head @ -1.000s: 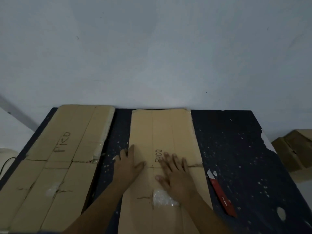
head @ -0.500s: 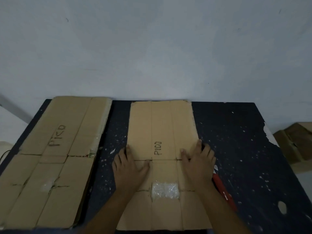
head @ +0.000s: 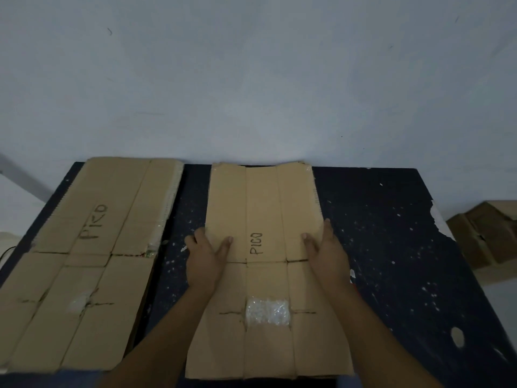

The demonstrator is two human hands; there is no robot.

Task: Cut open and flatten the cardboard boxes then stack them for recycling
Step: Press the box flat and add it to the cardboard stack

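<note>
Matt brown cardboard (head: 263, 208); speckled dark tabletop (head: 391, 247)

A flattened box (head: 263, 219) lies between my hands on the worktop (head: 391, 247); left of my left hand (head: 204, 259) lies another flattened sheet (head: 92, 233); a box (head: 486, 233) sits beyond my right hand (head: 327, 253).

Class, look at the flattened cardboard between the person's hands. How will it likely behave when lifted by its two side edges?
The cardboard will probably bend, not stay rigid: creases and cut slits run across it. It looks thin, so likely light for its size. Each hand, left and right, has a thumb on top at an edge, so it may sag in the middle or near end.
</note>
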